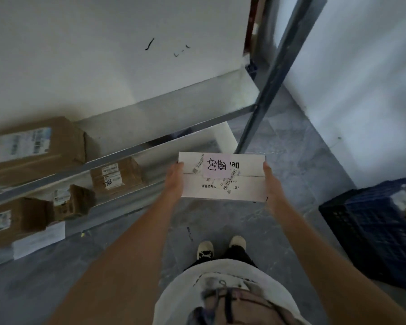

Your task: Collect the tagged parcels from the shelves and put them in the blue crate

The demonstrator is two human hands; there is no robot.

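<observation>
while it hangs in the air above the grey floor (pixel 279 160), the white parcel (pixel 223 181) sits level between two hands, its top face carrying barcode stickers and a pale pink tag (pixel 216 165) with dark handwriting. the left hand (pixel 175 178) lies against the parcel's left edge, and the right hand (pixel 270 179) lies against the right edge; each grip is clamped on the parcel, thumbs on top at the far corners, while the other fingers are hidden beneath. the parcel is just in front of the metal shelf rack (pixel 131 151), near the rack's grey upright post (pixel 265 95). on the rack's left side lie brown cardboard boxes with printed labels: a large one (pixel 35 148) on the upper shelf, a smaller one (pixel 116 178) on the shelf below, and two more (pixel 17 219) lower still. the blue crate (pixel 370 231) stands on the floor to the right, well apart from the parcel, with something labelled just visible inside at the picture's edge. two light shoes (pixel 220 248) show below the parcel.
</observation>
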